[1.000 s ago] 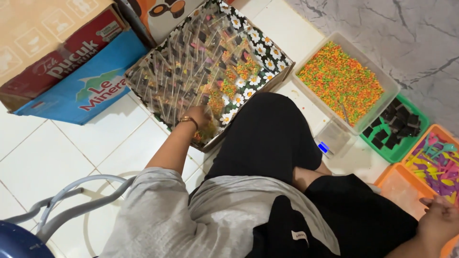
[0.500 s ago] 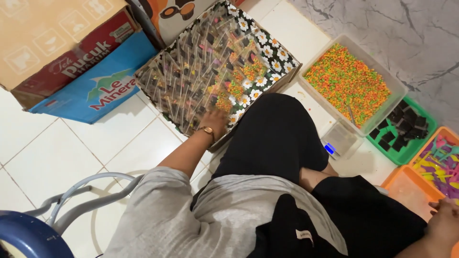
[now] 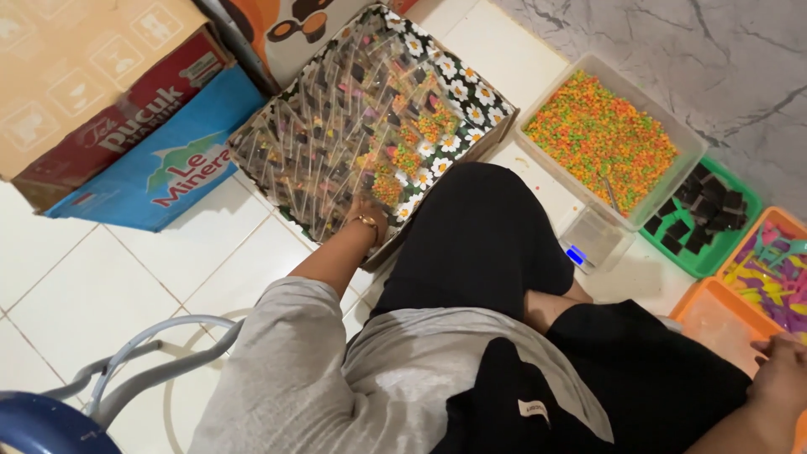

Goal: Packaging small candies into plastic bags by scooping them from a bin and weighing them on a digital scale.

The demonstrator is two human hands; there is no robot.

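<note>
My left hand [image 3: 366,215], with a gold bracelet at the wrist, reaches into the near edge of a daisy-patterned box [image 3: 483,126]. The box is packed with several clear packets [image 3: 336,126] holding dark and coloured pieces. The fingers are down among the packets, so I cannot see whether they hold one. My right hand [image 3: 782,370] is at the lower right edge of the view. It rests at the rim of an orange tray [image 3: 714,324], its back towards me and its fingers hidden.
A clear tub of orange and green sprinkles [image 3: 601,134], a small digital scale [image 3: 593,240], a green tray of dark squares [image 3: 702,214] and an orange tray of coloured picks [image 3: 769,265] stand at right. Cardboard boxes [image 3: 109,109] are at left, a blue chair [image 3: 50,420] bottom left.
The view has shifted a little. My left hand stays at the near edge of the patterned box, and my right hand stays by the orange tray.
</note>
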